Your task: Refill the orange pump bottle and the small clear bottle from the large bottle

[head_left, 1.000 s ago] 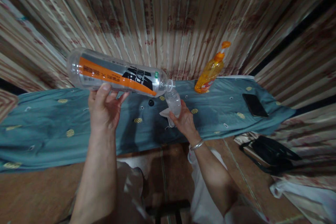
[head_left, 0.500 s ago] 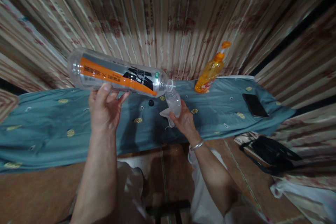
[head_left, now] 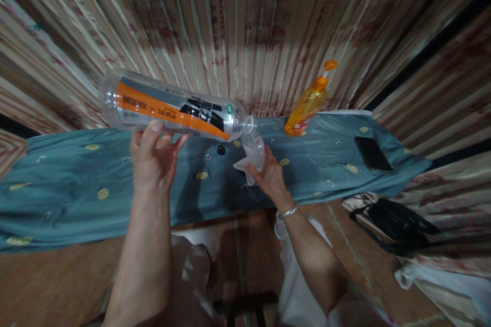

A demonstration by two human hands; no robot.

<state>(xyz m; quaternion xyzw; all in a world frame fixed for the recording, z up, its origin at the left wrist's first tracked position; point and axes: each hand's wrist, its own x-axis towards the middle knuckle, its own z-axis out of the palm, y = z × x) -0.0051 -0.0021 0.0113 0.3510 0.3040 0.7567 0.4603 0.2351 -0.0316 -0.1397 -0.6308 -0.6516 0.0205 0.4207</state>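
Observation:
My left hand (head_left: 153, 161) grips a large clear plastic bottle (head_left: 171, 107) with an orange and black label, held almost level, its open mouth tipped down to the right. That mouth meets the top of a small clear bottle (head_left: 253, 149), which my right hand (head_left: 270, 176) holds upright above the blue-green cloth (head_left: 76, 184). A white scrap (head_left: 242, 166), perhaps tissue, lies under the small bottle by my right fingers. A small black cap (head_left: 221, 150) sits on the cloth just left of the small bottle.
An orange pump bottle of liquid (head_left: 309, 104) stands at the back of the cloth-covered table. A black phone (head_left: 372, 154) lies at the right end. A black bag (head_left: 399, 225) rests on the floor to the right. Patterned curtains hang behind.

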